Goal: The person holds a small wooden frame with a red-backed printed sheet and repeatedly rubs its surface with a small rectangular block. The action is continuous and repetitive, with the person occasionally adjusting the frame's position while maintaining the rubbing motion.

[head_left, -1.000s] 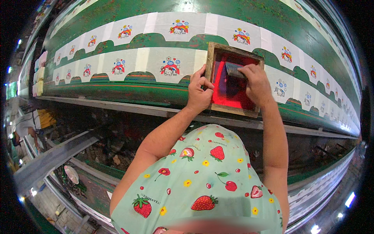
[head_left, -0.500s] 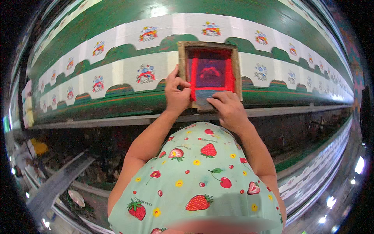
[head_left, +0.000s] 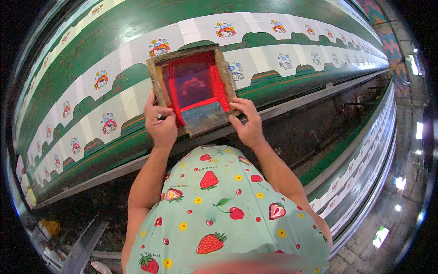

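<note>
A wooden-framed printing screen (head_left: 221,68), with dark purple mesh edged in red, is held over the near row of white cloth pieces (head_left: 132,98). A worn grey-blue panel (head_left: 205,118) spans the screen's near end. My left hand (head_left: 160,125) grips the screen's left side, forefinger stretched along the wood and the other fingers curled. At the right near corner, my right hand (head_left: 248,121) pinches the frame between thumb and fingers. Left of the screen, a near-row print (head_left: 108,123) includes red; to its right, a print (head_left: 285,61) looks mostly blue.
A long green table (head_left: 150,23) carries curved rows of printed white pieces. Its pale near edge (head_left: 114,170) runs between the table and my strawberry-patterned apron (head_left: 228,196). Another table with printed pieces (head_left: 356,178) stands at the right, beside a tiled floor (head_left: 365,242).
My right hand has shifted from the panel at the screen's near end to its right corner. The view has turned, and the screen now sits further left and tilted in it.
</note>
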Tool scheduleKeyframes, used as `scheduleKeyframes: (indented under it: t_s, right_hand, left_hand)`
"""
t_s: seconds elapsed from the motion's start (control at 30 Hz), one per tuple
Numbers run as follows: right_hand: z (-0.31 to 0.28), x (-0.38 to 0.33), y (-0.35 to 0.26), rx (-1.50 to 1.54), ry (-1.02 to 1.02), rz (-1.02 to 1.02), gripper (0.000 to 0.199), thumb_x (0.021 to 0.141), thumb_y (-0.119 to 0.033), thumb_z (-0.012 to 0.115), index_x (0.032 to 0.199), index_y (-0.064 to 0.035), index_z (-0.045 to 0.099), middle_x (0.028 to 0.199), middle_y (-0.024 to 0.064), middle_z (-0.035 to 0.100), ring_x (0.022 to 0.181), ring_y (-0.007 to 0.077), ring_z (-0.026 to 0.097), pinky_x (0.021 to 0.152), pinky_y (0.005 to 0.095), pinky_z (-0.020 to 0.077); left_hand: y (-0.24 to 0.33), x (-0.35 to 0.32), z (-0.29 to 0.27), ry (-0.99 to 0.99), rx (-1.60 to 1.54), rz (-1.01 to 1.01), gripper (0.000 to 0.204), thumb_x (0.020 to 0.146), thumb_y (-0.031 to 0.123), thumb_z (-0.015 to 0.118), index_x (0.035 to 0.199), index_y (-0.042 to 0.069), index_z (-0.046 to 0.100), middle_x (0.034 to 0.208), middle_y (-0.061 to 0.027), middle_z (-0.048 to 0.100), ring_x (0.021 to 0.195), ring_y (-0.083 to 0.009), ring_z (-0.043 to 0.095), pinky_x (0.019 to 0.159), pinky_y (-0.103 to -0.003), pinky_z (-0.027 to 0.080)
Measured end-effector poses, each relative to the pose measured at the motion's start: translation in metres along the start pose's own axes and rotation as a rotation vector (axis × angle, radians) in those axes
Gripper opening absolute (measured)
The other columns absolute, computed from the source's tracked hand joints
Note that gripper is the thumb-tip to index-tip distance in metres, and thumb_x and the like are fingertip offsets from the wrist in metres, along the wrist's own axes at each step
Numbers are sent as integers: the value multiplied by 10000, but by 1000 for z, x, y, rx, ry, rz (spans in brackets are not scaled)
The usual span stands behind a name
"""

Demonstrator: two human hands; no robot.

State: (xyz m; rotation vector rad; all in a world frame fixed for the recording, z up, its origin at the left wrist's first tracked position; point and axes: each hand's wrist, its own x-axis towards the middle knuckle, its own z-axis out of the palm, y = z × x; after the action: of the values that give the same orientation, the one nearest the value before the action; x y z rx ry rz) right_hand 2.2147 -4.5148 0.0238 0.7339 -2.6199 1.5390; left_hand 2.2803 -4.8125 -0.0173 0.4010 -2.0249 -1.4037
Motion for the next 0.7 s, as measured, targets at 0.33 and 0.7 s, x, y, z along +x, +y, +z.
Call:
scheduleKeyframes:
  t_s: [0.33, 0.7]
  right_hand:
    - [-112, 13, 77, 2, -7, -41, 429, 943, -86, 834, 1361, -45, 746, 1459, 209, 706, 1379, 408, 655, 1201, 503, 495]
    - [-137, 21, 93, -35, -62, -96, 432, 903, -43, 848, 1324, -55, 754, 1435, 202, 711, 1372, 423, 657, 1182, 534, 506]
  left_hand:
    - [22, -19, 135, 22, -76, -17, 166, 811, -96, 721, 872, 56, 689, 1663, -331, 582, 1545, -388, 574, 1270, -433, 405]
    - [25, -23, 151, 15, -52, -183, 159, 784, -92, 735, 817, 61, 709, 1690, -332, 562, 1576, -371, 564, 1287, -436, 400]
